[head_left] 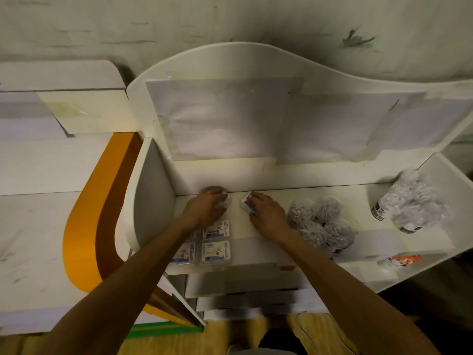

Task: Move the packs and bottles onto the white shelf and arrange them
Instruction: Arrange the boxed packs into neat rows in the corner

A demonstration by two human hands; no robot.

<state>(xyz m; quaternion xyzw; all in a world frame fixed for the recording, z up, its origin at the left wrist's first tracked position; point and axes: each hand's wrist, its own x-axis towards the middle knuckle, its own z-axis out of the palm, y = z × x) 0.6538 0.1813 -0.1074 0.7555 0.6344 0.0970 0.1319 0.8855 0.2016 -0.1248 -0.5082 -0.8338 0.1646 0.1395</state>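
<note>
On the white shelf (pixel 268 242), my left hand (pixel 207 207) grips a clear plastic pack (pixel 225 201) near the back wall. To its right, my right hand (pixel 268 213) holds another small pack (pixel 246 202) with a blue and white label, tilted on edge. Several flat packs with bear labels (pixel 216 239) lie in a grid at the front left of the shelf, partly under my left forearm. A cluster of bottles wrapped in clear plastic (pixel 322 225) stands right of my right hand. More wrapped bottles (pixel 409 201) lie at the shelf's right end.
The shelf has a side wall (pixel 151 196) on the left and a tall curved back panel (pixel 230 119) with taped paper. An orange-labelled bottle (pixel 401 261) lies on a lower level at the right. A white and orange unit (pixel 84 226) stands to the left.
</note>
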